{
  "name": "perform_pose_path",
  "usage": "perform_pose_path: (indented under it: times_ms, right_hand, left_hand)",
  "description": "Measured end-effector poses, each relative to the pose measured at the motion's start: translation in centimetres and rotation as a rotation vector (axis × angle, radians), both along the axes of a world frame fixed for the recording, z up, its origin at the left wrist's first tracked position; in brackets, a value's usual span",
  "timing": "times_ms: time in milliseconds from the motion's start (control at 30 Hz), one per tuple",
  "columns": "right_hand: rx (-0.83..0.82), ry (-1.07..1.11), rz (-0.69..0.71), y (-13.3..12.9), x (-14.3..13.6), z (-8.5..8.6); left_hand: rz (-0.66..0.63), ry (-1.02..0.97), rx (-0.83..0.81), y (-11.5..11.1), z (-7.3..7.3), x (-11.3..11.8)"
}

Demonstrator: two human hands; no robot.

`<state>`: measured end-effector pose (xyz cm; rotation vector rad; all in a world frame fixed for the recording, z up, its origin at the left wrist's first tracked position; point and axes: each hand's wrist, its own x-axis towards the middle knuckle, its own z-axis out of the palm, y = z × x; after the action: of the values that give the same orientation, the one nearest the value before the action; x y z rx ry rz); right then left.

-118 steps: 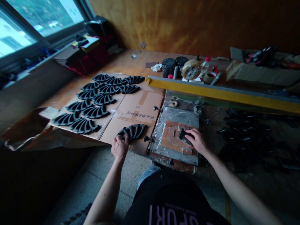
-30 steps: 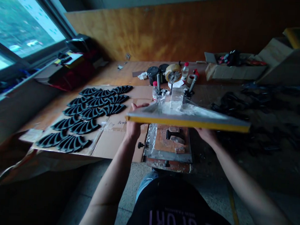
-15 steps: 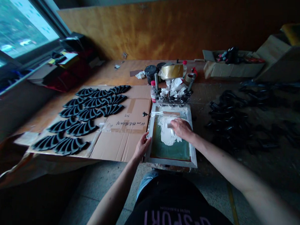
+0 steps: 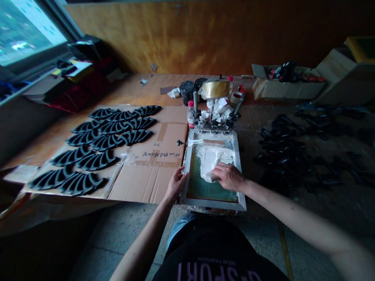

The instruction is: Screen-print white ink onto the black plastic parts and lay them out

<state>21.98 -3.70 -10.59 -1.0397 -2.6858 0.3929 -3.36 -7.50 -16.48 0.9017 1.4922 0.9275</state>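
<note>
Gripping a small scraper, the right hand (image 4: 230, 177) presses near white paste (image 4: 209, 161).

Bare cardboard (image 4: 137, 181) lies open left of the screen frame (image 4: 243, 198); clamp posts (image 4: 195, 97) and a bottle (image 4: 191, 116) block its far side.

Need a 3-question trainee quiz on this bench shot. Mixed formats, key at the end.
1. True or false: the left hand is at the left edge of the metal frame.
2. What colour is the paste on the green screen? a) red b) white c) black
3. Fill in: the black fan-shaped pieces lie on ____.

Key: 1 true; 2 b; 3 cardboard.
</note>
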Motion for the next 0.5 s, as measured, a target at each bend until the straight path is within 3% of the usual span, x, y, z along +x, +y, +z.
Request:
perform_pose_path:
  times_ms: [67, 133, 200, 300, 400, 500]
  right_hand:
    - [-0.017, 0.078, -0.100, 2.1, -0.5, 1.1]
    - [0.001, 0.150, -0.223, 5.1, -0.6, 2.6]
    - [0.047, 0.189, -0.359, 8.2, 0.5, 4.0]
    - [0.165, 0.255, -0.641, 10.8, 4.6, 5.1]
    - [0.178, 0.223, -0.794, 9.9, 8.3, 3.7]
    - [0.071, 0.114, -0.674, 6.5, 7.9, 0.1]
  left_hand:
    - [-0.012, -0.004, -0.003, 0.0, 0.9, -0.2]
    - [-0.028, -0.010, -0.006, 0.0, 2.6, -0.3]
    - [-0.028, -0.013, 0.012, 0.1, 5.2, -0.4]
    - [0.022, -0.009, 0.121, 1.2, 9.7, -0.1]
    - [0.095, -0.112, 0.311, 3.9, 13.2, 0.8]
    - [0.125, -0.200, 0.490, 7.3, 15.5, 1.6]
